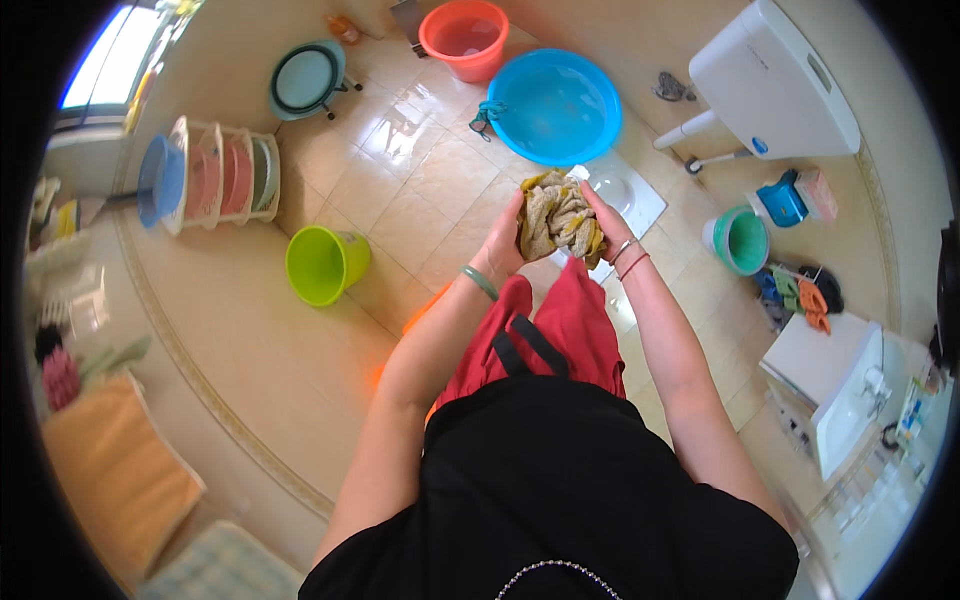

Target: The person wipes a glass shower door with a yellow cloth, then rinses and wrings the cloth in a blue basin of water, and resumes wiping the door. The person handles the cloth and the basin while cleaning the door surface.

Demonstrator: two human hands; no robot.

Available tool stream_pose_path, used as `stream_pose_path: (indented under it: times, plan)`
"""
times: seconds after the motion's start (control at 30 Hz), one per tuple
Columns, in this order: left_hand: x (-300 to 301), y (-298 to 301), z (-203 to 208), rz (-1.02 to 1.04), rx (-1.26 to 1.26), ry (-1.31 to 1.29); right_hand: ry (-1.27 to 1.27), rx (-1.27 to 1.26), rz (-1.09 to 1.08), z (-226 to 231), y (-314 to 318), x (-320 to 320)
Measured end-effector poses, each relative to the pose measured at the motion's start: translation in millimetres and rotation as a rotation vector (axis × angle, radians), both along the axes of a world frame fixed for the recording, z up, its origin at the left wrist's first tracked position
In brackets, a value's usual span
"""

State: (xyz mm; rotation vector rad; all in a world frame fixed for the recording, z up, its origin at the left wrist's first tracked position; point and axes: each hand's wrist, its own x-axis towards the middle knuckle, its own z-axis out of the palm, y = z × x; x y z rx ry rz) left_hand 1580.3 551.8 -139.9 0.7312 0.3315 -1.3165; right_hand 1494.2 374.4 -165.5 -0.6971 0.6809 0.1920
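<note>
Bunched up between my two hands is a beige cloth (562, 218) with yellowish edges, perhaps a towel or rag. My left hand (503, 238) presses its left side, the fingers partly hidden behind it. On the other side my right hand (606, 222) closes round the cloth. Just beyond my hands stands a large blue basin (556, 108) that looks filled with water. A teal cloth or mesh piece (487, 117) hangs over its left rim. Under and right of the cloth a white squat toilet (640, 200) is set in the floor.
A red basin (464, 40) sits beyond the blue one. At left are a lime-green bucket (328, 266), a rack of basins (225, 175) and a folding stool (306, 80). To the right are a cistern (775, 80), a green-lined bin (742, 242), slippers (815, 300) and a washbasin (855, 400).
</note>
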Motion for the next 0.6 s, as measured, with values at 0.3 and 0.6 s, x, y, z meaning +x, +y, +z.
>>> stream_pose_path:
  times: [0.3, 0.6]
  plan:
    - [76.5, -26.4, -44.0, -0.096, -0.098, 0.128, 0.097, -0.077, -0.227, -38.4, -8.4, 33.9]
    - [175.9, -85.1, -98.2, -0.263, 0.144, 0.089, 0.277, -0.213, -0.348, -95.1, -48.1, 118.5]
